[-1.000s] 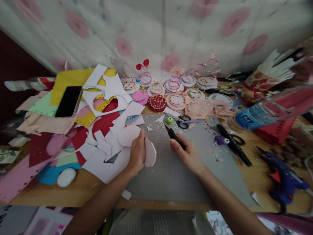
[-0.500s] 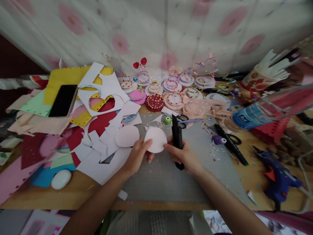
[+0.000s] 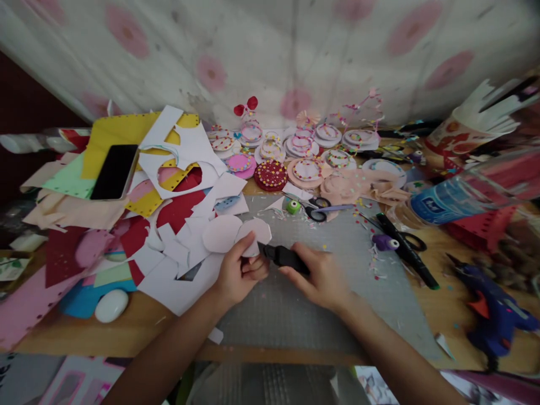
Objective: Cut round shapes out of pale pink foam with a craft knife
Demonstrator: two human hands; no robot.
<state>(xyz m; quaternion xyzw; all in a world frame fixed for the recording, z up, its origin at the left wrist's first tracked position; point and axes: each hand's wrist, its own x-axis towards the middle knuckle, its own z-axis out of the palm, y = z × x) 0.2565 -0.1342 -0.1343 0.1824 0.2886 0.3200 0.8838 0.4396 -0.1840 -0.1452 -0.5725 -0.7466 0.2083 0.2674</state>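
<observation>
Pinching a white disc above the grey mat, the left hand partly hides it; the right hand, fingers wrapped round a black tool, holds its tip at the disc's edge, contact unclear; beyond, a bottle is cut off

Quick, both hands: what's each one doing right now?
Left hand: closed on a white paper disc, thumb on top.
Right hand: closed around a black cutter, its tip at the disc's edge.
</observation>
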